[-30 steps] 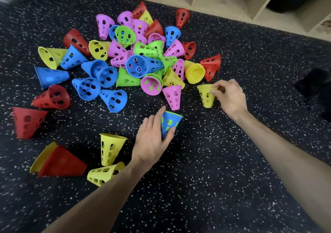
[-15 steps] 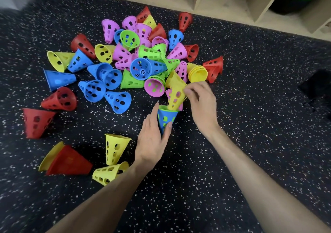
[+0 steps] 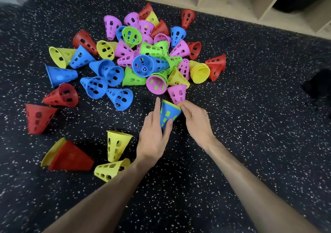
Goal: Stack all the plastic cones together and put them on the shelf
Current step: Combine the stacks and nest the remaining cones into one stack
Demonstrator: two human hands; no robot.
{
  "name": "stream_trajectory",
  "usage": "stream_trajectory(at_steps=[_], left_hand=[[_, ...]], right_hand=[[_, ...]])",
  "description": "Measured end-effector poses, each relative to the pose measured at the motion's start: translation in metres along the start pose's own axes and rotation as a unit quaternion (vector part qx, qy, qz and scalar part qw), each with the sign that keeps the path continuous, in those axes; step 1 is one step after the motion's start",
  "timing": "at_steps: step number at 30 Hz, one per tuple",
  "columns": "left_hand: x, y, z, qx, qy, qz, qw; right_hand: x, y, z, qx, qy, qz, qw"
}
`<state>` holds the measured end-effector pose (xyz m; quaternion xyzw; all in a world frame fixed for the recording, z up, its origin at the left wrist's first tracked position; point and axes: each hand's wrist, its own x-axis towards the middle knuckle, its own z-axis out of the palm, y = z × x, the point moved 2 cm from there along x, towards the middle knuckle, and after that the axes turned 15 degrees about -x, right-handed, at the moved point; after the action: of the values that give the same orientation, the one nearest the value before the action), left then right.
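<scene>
Speckled black floor (image 3: pixel 250 161) carries everything. Left hand (image 3: pixel 154 137) grips the blue stack (image 3: pixel 167 115), mouth up and tilted away, thumb and fingers curled round it. Right hand (image 3: pixel 195 120) pinches its yellow rim at the right. Just beyond, nearer the right hand, stands a pink cone (image 3: pixel 177 94), tip toward the stack; the shelf (image 3: pixel 202 1) lies well past the pile (image 3: pixel 143 59).
</scene>
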<state>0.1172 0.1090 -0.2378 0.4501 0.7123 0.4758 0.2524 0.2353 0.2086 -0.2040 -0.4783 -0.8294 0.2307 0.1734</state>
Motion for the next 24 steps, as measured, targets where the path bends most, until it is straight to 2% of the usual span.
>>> stream_trajectory(at_steps=[8, 11, 15, 19, 21, 24], left_hand=[[0.0, -0.001, -0.002, -0.016, -0.014, 0.007, 1.0], [0.001, -0.002, -0.001, -0.029, -0.005, 0.001, 1.0], [0.002, -0.006, -0.001, -0.048, 0.007, -0.013, 0.999], [0.003, -0.007, 0.002, -0.049, 0.019, -0.017, 0.998], [0.004, -0.008, 0.004, -0.041, 0.024, -0.008, 0.999], [0.003, -0.008, 0.004, -0.019, 0.037, 0.017, 0.999]], right_hand=[[0.009, 0.005, -0.01, -0.029, -0.045, -0.042, 0.998], [0.029, 0.025, -0.026, 0.005, 0.013, 0.014, 1.0], [0.052, 0.057, -0.038, -0.05, 0.077, 0.075, 0.993], [0.074, 0.083, -0.041, -0.082, 0.054, 0.119, 0.988], [0.085, 0.088, -0.042, -0.065, 0.033, 0.129, 0.989], [0.102, 0.089, -0.04, -0.024, 0.053, 0.146, 0.988]])
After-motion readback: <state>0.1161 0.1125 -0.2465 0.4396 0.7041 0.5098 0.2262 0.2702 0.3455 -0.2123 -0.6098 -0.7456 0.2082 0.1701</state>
